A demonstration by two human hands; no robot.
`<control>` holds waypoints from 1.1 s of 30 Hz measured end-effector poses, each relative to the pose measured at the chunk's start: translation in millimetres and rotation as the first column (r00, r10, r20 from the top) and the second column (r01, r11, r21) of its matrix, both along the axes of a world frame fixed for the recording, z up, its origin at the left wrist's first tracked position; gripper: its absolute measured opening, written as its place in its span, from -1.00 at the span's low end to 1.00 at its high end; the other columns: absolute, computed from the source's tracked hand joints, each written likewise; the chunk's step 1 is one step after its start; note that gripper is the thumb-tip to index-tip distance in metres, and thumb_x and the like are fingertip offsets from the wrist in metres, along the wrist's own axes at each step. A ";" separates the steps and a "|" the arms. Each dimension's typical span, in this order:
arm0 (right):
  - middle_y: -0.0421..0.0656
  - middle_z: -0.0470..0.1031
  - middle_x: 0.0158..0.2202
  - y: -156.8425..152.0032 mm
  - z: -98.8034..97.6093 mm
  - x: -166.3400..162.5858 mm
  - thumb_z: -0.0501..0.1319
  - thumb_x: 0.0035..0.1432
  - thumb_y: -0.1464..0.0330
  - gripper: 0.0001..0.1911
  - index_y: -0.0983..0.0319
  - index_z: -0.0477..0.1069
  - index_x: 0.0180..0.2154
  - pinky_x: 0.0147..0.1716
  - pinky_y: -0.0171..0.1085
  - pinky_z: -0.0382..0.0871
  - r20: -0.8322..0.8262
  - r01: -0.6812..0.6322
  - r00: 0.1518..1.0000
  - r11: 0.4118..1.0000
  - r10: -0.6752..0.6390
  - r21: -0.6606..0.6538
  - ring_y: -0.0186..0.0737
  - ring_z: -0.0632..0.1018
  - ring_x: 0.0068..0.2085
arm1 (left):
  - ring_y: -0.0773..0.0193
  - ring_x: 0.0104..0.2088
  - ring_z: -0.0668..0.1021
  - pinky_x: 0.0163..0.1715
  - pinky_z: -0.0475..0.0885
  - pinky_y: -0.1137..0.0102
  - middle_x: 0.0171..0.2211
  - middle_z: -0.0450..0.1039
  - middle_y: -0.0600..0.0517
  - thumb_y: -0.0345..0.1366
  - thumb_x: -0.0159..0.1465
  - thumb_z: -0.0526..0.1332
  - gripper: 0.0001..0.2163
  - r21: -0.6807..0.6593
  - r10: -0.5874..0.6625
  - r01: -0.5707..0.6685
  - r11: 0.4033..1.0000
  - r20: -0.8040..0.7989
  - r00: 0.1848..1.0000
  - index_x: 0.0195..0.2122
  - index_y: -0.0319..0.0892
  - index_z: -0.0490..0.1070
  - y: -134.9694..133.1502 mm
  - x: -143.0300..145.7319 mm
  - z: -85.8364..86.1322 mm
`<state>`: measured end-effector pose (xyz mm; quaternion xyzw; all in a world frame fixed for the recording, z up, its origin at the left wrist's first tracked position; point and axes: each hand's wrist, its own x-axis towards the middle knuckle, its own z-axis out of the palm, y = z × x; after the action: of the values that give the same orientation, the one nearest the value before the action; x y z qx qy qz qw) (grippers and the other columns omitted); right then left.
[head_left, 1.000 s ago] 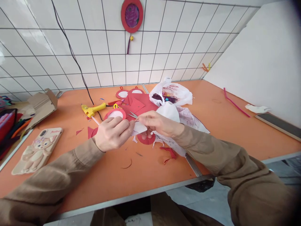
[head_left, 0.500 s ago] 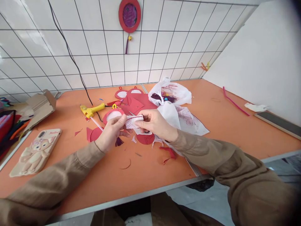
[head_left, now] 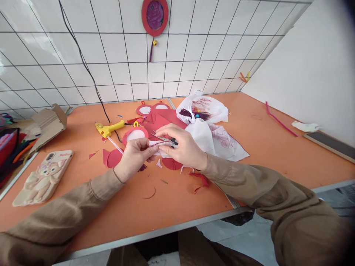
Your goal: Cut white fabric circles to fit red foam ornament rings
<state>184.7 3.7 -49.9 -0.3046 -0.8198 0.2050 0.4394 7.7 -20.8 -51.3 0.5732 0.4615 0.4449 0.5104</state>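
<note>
My left hand (head_left: 134,155) is closed, pinching a small folded piece of white cloth (head_left: 155,143) with a dark red line along its top edge. At the other end of that piece is my right hand (head_left: 181,146), its thumb against the cloth and its fingers arched above. A thin metal blade and a dark part (head_left: 174,142) show between the right fingers; whether they are gripped or lie behind, I cannot tell. Below and behind the hands lie red sheets (head_left: 163,117), a red ring frame with a white centre (head_left: 135,135) and a red round piece (head_left: 172,163).
A yellow glue gun (head_left: 109,128) with a black cord lies left of the hands, and a phone (head_left: 44,177) farther left. Behind, a white plastic bag (head_left: 213,109) holds tassels and beads. Patterned white cloth (head_left: 229,142) lies to the right, red scraps (head_left: 201,181) nearer.
My right fingers have lifted and arched over the cloth, which now appears edge-on and narrower. A dark part shows between the right fingers. The view has shifted slightly.
</note>
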 end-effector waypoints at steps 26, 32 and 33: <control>-0.16 0.52 -0.39 -4.6 -2.4 -5.9 0.19 0.03 0.45 -0.95 0.24 0.35 -0.47 -0.31 -0.27 0.42 -0.118 -0.024 0.993 0.962 -0.008 -0.272 -0.27 0.52 -0.33 | 0.47 -0.68 0.24 -0.71 0.17 0.51 -0.68 0.22 0.18 -0.22 0.14 0.21 -0.84 0.086 -0.016 0.035 0.996 -0.216 0.976 -0.46 -0.21 0.36 -5.8 2.5 -6.0; -0.18 0.48 -0.42 -5.7 -1.4 -5.9 0.19 0.00 0.43 -0.96 0.24 0.36 -0.47 -0.36 -0.28 0.40 -0.160 -0.042 0.987 0.946 -0.010 -0.320 -0.30 0.48 -0.38 | 0.48 -0.73 0.25 -0.75 0.14 0.52 -0.75 0.25 0.16 -0.09 0.06 0.32 -0.71 -0.028 -0.002 -0.002 1.000 -0.137 0.991 -0.56 -0.22 0.37 -6.2 2.8 -4.0; -0.18 0.48 -0.43 -6.2 -1.2 -6.1 0.19 0.00 0.43 -0.96 0.24 0.36 -0.48 -0.36 -0.28 0.40 -0.164 -0.042 0.986 0.948 -0.011 -0.315 -0.30 0.48 -0.39 | 0.48 -0.74 0.25 -0.75 0.14 0.52 -0.76 0.25 0.16 -0.08 0.03 0.34 -0.69 -0.041 0.006 -0.011 0.999 -0.124 0.992 -0.59 -0.21 0.36 -6.6 3.2 -3.4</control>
<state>178.6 -2.5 -51.1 -0.3470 -0.7396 0.3620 0.4490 10.9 -27.3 -54.6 0.5871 0.5040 0.4007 0.4906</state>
